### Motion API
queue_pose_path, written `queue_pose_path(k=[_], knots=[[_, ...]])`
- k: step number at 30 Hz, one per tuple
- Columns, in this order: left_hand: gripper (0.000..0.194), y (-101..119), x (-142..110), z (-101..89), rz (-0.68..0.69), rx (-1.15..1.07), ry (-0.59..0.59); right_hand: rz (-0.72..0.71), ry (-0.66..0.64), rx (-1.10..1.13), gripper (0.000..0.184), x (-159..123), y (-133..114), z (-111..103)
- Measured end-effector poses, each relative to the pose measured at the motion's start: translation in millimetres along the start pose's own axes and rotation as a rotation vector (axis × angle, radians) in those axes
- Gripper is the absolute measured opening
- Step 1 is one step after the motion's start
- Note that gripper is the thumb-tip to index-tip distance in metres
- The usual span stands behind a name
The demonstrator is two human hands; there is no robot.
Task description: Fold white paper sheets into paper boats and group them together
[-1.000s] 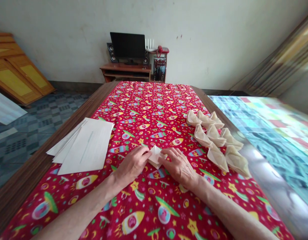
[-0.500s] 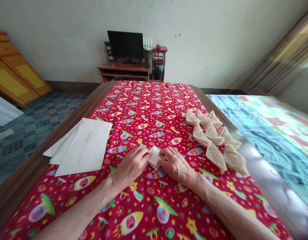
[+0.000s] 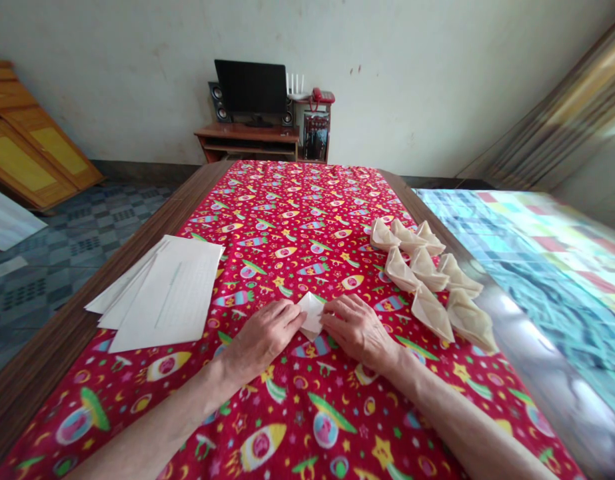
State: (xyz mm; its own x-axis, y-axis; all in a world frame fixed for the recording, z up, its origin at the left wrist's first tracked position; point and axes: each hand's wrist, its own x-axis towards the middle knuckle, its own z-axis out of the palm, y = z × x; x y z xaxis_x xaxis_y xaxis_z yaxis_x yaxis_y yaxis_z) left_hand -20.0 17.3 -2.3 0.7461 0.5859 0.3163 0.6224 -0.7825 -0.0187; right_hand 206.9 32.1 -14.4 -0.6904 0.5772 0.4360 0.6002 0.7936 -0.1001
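Note:
A small folded white paper (image 3: pixel 311 316) lies on the red patterned cloth (image 3: pixel 307 260), between my two hands. My left hand (image 3: pixel 271 328) grips its left corner, fingers bent together. On the opposite corner, my right hand (image 3: pixel 356 328) has its fingertips closed, with the thumb partly hidden. To the right sit several folded paper boats (image 3: pixel 428 315), cream-coloured and grouped close together. Over on the left is a fanned stack of white paper sheets (image 3: pixel 170 297), the top one with faint print on it.
The wooden table (image 3: pixel 152 227) shows its brown edge beyond the cloth. A desk (image 3: pixel 247 133) with a monitor (image 3: pixel 251 88) stands against the far wall. A bed with a patterned sheet (image 3: pixel 527 267) adjoins the table's right side; a wooden cabinet (image 3: pixel 37 140) is at far left.
My right fingers have flattened from a raised pinch onto the paper's right corner. The left hand has shifted slightly, and the paper now lies flatter. Sheets and boats have stayed put.

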Motion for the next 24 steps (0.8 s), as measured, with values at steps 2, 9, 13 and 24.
queue_pose_path(k=[2, 9, 13, 24], knots=[[0.025, -0.3, -1.6, 0.3, -0.015, -0.029, -0.022, 0.010, -0.006, 0.011, 0.015, -1.0, 1.7, -0.8], [0.017, -5.0, -8.0, 6.9, -0.119, -0.243, 0.010, 0.077, -0.028, 0.121, 0.018, -2.3, 3.0, -0.3], [0.015, -8.7, -9.4, 14.7, -0.167, -0.346, 0.085, 0.138, -0.004, 0.224, 0.018, -3.2, 5.7, 3.8], [0.024, -9.7, -6.1, 14.5, -0.139, -0.230, 0.014, 0.120, -0.029, 0.148, 0.034, -4.0, 2.7, 4.3]])
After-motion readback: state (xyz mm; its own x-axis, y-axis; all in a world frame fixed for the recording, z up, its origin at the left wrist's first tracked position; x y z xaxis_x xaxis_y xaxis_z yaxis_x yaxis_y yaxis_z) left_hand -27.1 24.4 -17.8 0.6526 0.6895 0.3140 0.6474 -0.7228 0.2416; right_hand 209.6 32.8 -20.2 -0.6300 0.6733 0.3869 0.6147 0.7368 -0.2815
